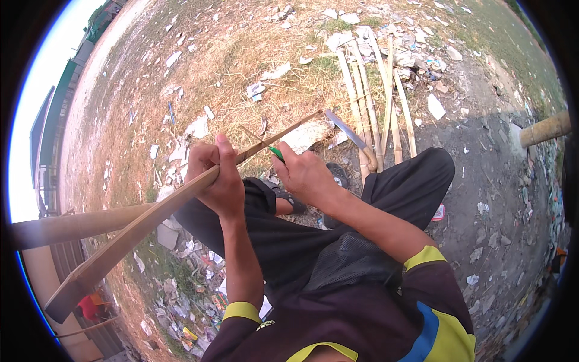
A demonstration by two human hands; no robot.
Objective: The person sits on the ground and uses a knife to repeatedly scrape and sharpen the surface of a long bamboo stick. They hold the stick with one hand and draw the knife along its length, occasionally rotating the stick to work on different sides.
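The long bamboo slat [137,229] runs from below and left of the left hand [212,181] to beyond the right hand [306,175], crossing over a thick bamboo pole [78,225]; it could twist if the left grip loosens. The thin-bladed, green-handled tool [277,154] lies across the slat just ahead of the left hand, so too hard a push could slip its tip toward the left thumb. The wooden-handled knife [347,128], right of and beyond the right hand, might slide if the nearby knee nudges it or the bamboo strips [372,99] there. The left hand is wrapped firmly around the slat, thumb raised; the right is closed about the green handle, fingertips partly hidden.
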